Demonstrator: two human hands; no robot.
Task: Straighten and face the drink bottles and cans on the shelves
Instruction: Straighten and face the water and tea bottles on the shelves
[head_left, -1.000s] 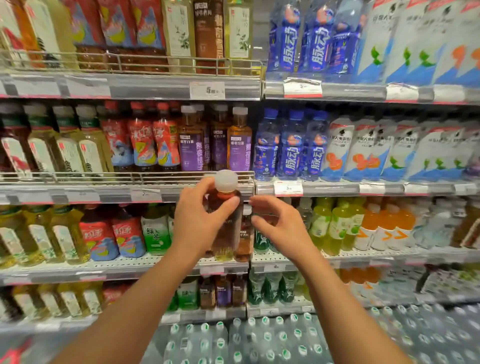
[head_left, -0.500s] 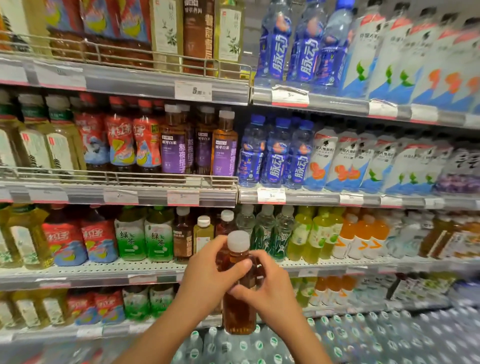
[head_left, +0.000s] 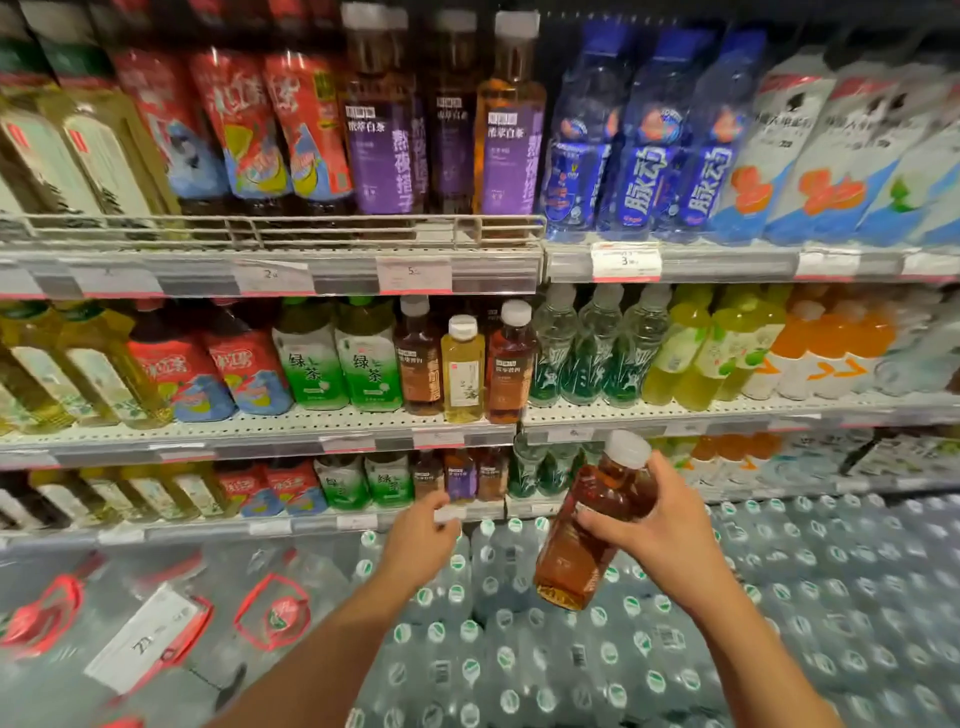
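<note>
Head view: right hand (head_left: 660, 535) grips a tilted amber tea bottle (head_left: 587, 540); left hand (head_left: 418, 540), fingers loosely curled, reaches toward the lower shelf (head_left: 291, 526).

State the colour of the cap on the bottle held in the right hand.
White, on the amber tea bottle the right hand grips; head view.

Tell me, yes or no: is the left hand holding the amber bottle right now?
No: the amber bottle is in the right hand, tilted, while the left hand reaches toward the lower shelf edge.
</note>
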